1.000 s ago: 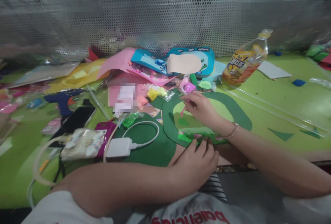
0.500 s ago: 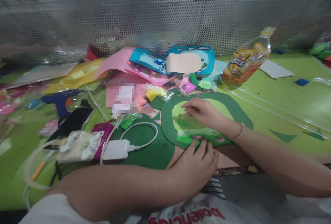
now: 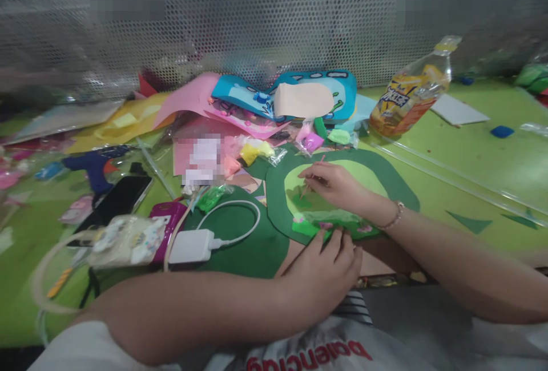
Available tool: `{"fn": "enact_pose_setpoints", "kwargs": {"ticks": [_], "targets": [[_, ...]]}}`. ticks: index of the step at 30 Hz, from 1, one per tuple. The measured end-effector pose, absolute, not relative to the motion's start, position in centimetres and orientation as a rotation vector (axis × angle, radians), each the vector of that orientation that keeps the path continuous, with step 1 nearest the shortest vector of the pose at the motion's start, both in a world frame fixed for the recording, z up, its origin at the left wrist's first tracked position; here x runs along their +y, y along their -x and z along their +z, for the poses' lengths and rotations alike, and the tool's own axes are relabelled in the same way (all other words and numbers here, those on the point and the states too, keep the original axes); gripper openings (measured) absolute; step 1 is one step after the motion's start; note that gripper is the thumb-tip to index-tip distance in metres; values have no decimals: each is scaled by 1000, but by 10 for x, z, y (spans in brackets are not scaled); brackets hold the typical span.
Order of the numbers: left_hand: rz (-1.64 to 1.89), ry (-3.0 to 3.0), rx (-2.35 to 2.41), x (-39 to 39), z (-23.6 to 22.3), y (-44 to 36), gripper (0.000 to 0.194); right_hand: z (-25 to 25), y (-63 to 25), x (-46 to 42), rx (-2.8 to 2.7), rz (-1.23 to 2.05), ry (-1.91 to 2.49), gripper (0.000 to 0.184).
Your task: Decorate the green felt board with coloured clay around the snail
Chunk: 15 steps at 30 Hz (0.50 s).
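My right hand (image 3: 334, 181) is closed in a pinch on a thin pink stick (image 3: 322, 159), held at a slant. The stick's lower end points down at a small green patch on the light green oval (image 3: 368, 177) of a dark green paper piece (image 3: 396, 180). Along the oval's near side runs a band of bright green clay (image 3: 306, 226) with pink bits on it. My left hand (image 3: 323, 271) lies flat at the near edge of the piece, its fingers stretched out and touching that edge.
A drink bottle (image 3: 411, 94) stands tilted behind my right hand. Clay packets (image 3: 256, 151) and a blue paper piece (image 3: 349, 94) lie at the back. To the left are a white charger (image 3: 190, 246), a phone (image 3: 122, 202), a glue gun (image 3: 96, 168) and looping cables.
The view has shifted slightly. Both hands keep their places on the green paper piece, with the pink stick still in the right one.
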<state>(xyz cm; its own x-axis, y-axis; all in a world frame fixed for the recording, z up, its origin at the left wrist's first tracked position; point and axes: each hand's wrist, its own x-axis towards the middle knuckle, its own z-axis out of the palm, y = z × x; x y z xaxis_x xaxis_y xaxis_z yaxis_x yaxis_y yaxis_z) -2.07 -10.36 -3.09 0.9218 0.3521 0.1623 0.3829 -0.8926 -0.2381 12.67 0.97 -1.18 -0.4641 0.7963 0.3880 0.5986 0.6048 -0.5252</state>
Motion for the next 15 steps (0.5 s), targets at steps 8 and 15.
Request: {"fn": "enact_pose_setpoints", "kwargs": {"ticks": [8,15], "targets": [[-188,2817,-563,-103,-31,20,45,-13,-123,13,-2186,474,1235,20],[-198,2812,-561,-104,-31,21,44,-18,-120,16,-2161,507,1328,22]]}}
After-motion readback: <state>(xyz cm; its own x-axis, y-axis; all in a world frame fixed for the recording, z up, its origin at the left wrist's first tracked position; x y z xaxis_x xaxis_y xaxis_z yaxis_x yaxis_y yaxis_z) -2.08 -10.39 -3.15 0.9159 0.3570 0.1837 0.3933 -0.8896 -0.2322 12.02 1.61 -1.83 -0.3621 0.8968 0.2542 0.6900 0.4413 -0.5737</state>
